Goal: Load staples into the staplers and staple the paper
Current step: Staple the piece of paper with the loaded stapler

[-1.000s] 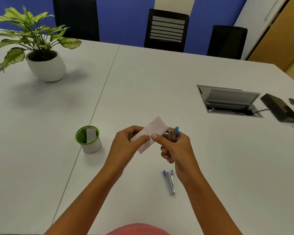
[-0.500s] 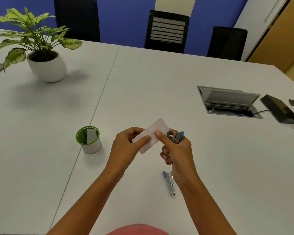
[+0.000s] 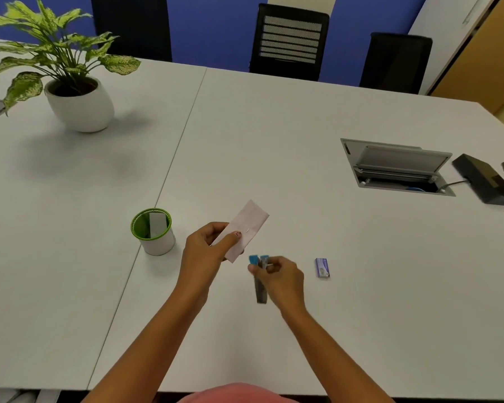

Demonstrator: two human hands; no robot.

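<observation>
My left hand (image 3: 207, 251) pinches a folded white paper (image 3: 249, 225) at its near end and holds it tilted above the table. Just right of and below it, my right hand (image 3: 282, 279) grips a blue-tipped metal stapler (image 3: 259, 282). The stapler is blurred and points away from me, low over the table. Two blue tips show side by side there, so I cannot tell whether a second stapler lies beside it. A small purple staple box (image 3: 322, 268) lies flat on the table right of my right hand.
A green-rimmed white cup (image 3: 153, 232) with a grey piece inside stands left of my left hand. A potted plant (image 3: 79, 103) is at the far left. An open cable hatch (image 3: 396, 170) and a black device (image 3: 486, 180) are at the right. Chairs line the far edge.
My right hand has pulled the stapler off the paper and dropped toward the table. The left hand keeps the paper and has lifted it a little. The staple box has come into view.
</observation>
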